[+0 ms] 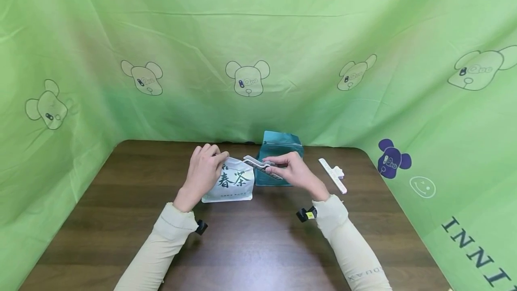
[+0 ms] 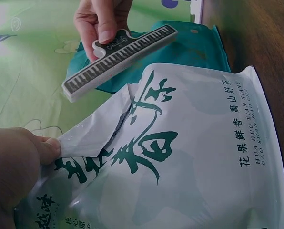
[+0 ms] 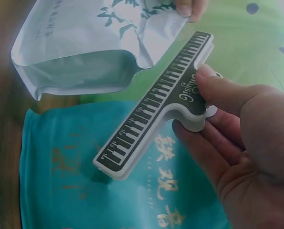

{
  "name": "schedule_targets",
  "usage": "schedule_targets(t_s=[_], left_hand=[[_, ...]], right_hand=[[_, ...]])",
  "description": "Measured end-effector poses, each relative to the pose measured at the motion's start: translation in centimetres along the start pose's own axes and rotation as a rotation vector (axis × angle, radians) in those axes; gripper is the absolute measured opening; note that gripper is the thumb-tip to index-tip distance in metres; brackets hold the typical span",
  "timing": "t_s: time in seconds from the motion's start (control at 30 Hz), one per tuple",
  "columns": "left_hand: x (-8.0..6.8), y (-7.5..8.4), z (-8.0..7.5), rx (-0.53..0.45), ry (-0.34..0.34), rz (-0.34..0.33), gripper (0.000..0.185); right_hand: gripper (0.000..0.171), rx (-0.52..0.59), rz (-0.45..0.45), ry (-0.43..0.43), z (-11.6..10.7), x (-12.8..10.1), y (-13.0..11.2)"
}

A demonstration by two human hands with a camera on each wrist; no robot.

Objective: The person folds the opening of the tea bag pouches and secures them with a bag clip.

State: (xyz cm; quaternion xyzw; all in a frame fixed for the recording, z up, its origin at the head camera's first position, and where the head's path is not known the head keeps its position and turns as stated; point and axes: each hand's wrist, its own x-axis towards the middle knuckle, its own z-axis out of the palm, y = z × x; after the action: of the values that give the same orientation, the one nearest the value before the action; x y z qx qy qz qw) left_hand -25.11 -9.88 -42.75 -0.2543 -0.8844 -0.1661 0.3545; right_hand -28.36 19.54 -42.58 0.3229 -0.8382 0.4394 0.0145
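A white tea bag (image 1: 236, 185) with green characters stands on the table, its top folded over. My left hand (image 1: 204, 169) pinches that fold at the bag's left end, as the left wrist view shows with the thumb (image 2: 49, 149) on the flap. To the right of the bag, my right hand (image 1: 294, 169) holds a long clip (image 3: 154, 105) with a piano-key pattern, thumb and fingers on its handle. The clip hangs tilted near the white bag's top, apart from it. Behind the clip is a teal tea bag (image 1: 278, 147) with gold characters, partly hidden by the right hand.
A second clip, white (image 1: 333, 176), lies on the wooden table (image 1: 250, 250) to the right of the right hand. Green cloth (image 1: 194, 116) printed with bear heads hangs along the table's back and sides.
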Motion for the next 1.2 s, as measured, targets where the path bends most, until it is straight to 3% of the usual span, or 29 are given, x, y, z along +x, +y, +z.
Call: schedule_targets(t_s=[0.47, 0.7, 0.87, 1.1, 1.2], left_hand=[[-0.5, -0.6, 0.2, -0.053, 0.027, 0.061, 0.011], [-0.4, -1.0, 0.3, -0.077, 0.064, 0.11, 0.009], [-0.3, -1.2, 0.2, -0.097, 0.066, 0.11, 0.007], [-0.2, -1.3, -0.1, -0.21, 0.073, 0.094, 0.01], [-0.1, -1.2, -0.1, -0.205, 0.056, 0.096, 0.01]], right_hand=[[0.028, -0.066, -0.033, -0.012, 2.0, 1.0, 0.9], [0.028, -0.04, -0.042, -0.01, 2.6, 1.8, -0.7], [0.028, -0.05, -0.078, -0.005, 3.0, 2.5, -0.8], [0.028, -0.076, -0.091, 0.004, 3.2, 2.8, -1.3], [0.028, -0.081, -0.091, 0.007, 3.1, 2.8, -1.5]])
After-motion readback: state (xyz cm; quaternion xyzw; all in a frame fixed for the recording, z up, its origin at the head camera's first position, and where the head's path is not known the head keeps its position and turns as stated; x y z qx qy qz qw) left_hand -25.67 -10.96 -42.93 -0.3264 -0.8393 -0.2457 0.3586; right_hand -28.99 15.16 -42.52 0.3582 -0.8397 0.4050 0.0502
